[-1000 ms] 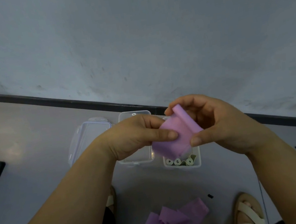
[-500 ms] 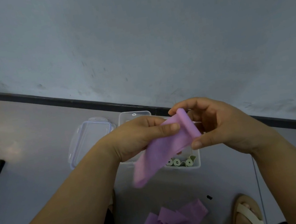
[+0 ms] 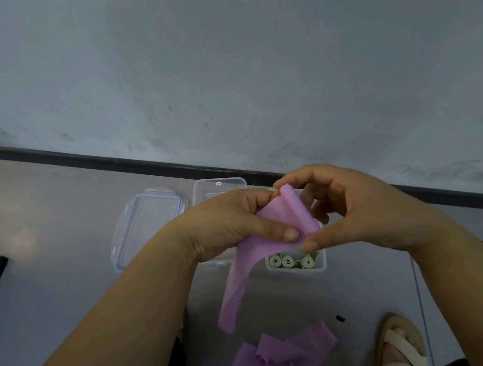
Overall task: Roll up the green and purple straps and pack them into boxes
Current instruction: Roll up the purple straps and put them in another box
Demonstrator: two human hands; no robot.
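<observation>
A soft purple strap, pinched between my left hand and right hand, dangles loose. More purple straps lie heaped on the floor; green rolls stand in a clear box.

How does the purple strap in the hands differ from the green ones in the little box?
The purple strap is mostly unrolled, hanging loose from the left hand and right hand; the green straps are wound into tight rolls. The purple strap is held in the air; the green straps sit end-up inside the clear box. Both are flat bands.
</observation>
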